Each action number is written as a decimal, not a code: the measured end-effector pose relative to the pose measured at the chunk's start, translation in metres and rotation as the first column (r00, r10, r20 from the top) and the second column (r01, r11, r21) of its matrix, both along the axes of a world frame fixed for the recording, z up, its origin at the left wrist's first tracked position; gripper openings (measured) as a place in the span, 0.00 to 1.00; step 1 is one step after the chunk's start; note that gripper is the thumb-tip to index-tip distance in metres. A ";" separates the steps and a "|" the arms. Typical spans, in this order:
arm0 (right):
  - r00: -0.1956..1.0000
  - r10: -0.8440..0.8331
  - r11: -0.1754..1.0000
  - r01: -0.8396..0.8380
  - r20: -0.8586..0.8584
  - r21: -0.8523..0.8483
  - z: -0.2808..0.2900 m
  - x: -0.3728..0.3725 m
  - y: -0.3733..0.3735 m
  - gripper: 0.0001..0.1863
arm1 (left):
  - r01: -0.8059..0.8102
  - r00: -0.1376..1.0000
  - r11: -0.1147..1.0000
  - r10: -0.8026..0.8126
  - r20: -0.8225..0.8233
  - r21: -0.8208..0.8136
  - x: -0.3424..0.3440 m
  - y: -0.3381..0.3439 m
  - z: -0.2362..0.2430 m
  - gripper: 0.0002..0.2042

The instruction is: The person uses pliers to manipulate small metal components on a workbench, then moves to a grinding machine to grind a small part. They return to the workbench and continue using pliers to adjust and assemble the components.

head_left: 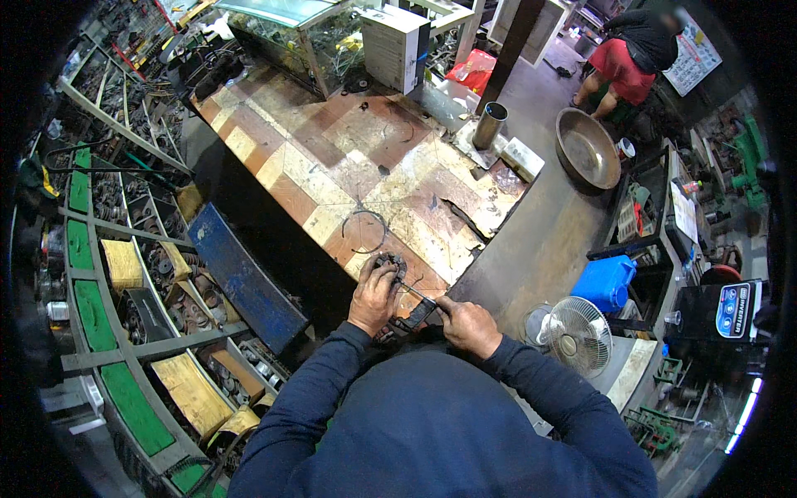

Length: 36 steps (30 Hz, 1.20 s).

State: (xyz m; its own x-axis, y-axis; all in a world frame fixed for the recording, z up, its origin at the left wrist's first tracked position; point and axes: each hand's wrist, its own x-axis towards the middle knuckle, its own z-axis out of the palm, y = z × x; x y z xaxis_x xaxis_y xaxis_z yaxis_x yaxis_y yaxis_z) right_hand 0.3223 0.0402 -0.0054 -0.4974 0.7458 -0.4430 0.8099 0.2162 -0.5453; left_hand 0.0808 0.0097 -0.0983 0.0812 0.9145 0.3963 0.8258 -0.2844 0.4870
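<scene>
At the near end of the worn, patched tabletop [315,183], my left hand [374,295] is closed on a dark round metal part [390,264], with fingers curled over it. My right hand [469,324] grips a thin rod-like tool [423,295] whose shaft reaches toward that part. A dark blocky object [415,317] sits just beneath the shaft, between my hands; I cannot make out what it is. Thin dark rings [364,251] lie on the tabletop just beyond my left hand.
A metal cylinder [490,126], grey box [394,50] and glass case [274,37] stand at the back. Left are parts bins [158,274] and a blue panel [245,270]; right, a fan [579,339], blue jug [604,284] and large basin [585,149]. Another person [623,75] bends at upper right.
</scene>
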 end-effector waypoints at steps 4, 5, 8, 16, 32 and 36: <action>0.947 -0.113 0.992 0.093 -0.302 -0.079 -0.040 0.002 -0.010 0.13 | -0.024 0.996 1.000 0.023 0.080 0.013 0.006 -0.001 0.010 0.15; 0.973 -0.089 0.996 0.080 -0.214 -0.050 -0.042 0.007 -0.013 0.14 | -0.023 0.997 1.000 0.022 0.078 0.014 0.008 -0.001 0.010 0.15; 1.000 -0.014 1.000 0.014 -0.017 0.027 -0.012 -0.001 -0.010 0.15 | -0.028 0.998 1.000 0.027 0.055 0.013 0.007 -0.006 0.008 0.15; 0.899 -0.150 0.985 0.102 -0.412 -0.137 -0.088 0.007 -0.012 0.21 | 0.034 0.999 0.998 -0.035 0.020 0.047 0.005 0.002 0.005 0.17; 0.980 0.198 0.965 -0.201 0.032 0.169 -0.001 0.014 0.011 0.20 | 0.202 0.979 0.966 -0.196 0.051 -0.160 -0.025 0.005 0.036 0.14; 0.974 0.209 0.975 -0.214 -0.081 -0.058 0.007 0.015 0.031 0.19 | 0.319 0.947 0.922 -0.307 0.092 -0.217 -0.030 0.009 0.052 0.13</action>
State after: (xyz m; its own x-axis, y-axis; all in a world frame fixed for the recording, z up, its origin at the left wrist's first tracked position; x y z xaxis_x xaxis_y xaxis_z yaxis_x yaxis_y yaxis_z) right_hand 0.3378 0.0714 0.0012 -0.6744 0.5902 -0.4437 0.7061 0.3400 -0.6211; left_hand 0.0508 0.0186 -0.0465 0.3618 0.9117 0.1946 0.6825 -0.4012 0.6109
